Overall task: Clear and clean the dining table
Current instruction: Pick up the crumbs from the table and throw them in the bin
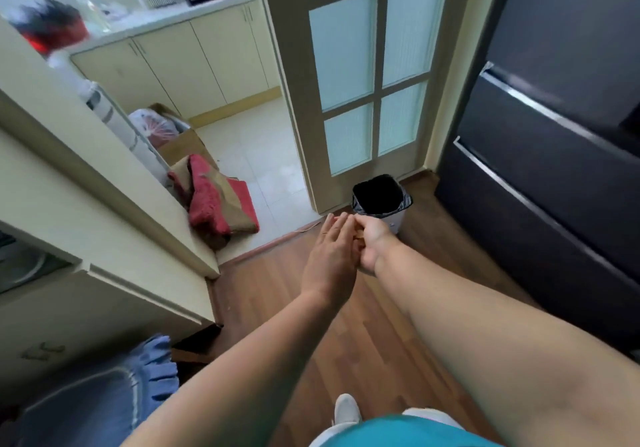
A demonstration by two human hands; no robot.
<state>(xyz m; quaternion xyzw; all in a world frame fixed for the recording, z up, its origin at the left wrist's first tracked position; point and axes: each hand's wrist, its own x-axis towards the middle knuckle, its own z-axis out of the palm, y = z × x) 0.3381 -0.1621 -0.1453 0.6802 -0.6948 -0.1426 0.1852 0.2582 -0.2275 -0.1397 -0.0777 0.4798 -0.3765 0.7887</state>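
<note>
Pinching scraps (360, 237) — right hand (372, 239) beside bin (382, 201).

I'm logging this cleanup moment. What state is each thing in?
trash bin: open, black liner, upright on floor
left hand: fingers straight, against the right hand
right hand: curled round something small and tan
glass-paned door: open
red mat: crumpled on floor

Bin (381, 201) before door (363, 66), apparently touching

Whatever the right hand (370, 239) grips is hidden by the left hand (330, 256). The bin (382, 201) is black inside; the red thing (52, 27) far left is blurred.
</note>
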